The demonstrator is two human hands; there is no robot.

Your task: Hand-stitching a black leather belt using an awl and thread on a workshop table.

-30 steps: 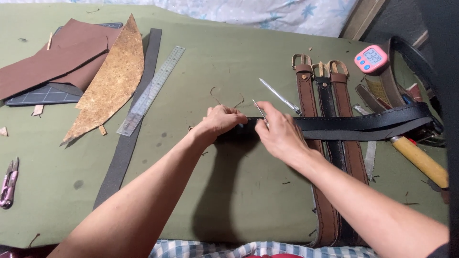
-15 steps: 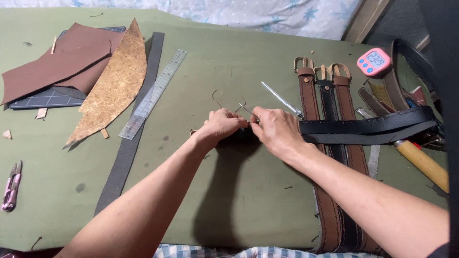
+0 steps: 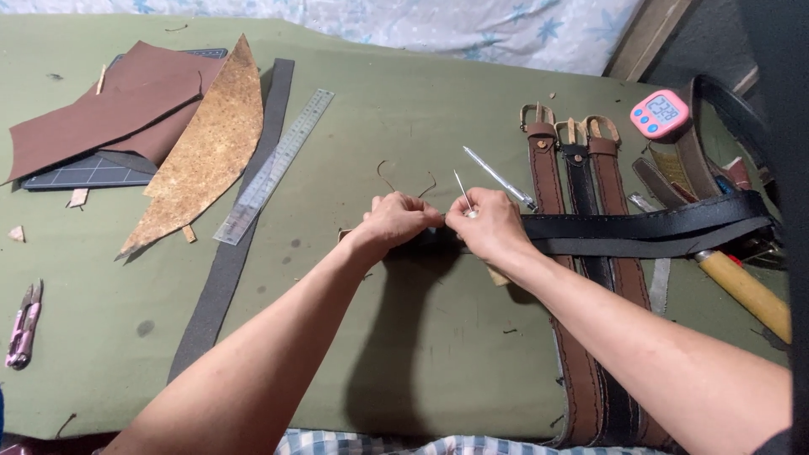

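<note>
At mat centre: black belt strap (image 3: pixel 640 226) end pinched between left hand (image 3: pixel 394 221), right hand (image 3: pixel 489 226) fingers.

Matt black leather strap (image 3: pixel 640 226), smooth metal ruler (image 3: pixel 274 165), rough cork-like sheet (image 3: pixel 202 156), green cloth table cover (image 3: pixel 404 337).

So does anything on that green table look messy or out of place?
Mostly small litter: leather scraps and thread bits lie loose on the green mat. The black belt in both hands lies crosswise over three lengthwise belts.
</note>
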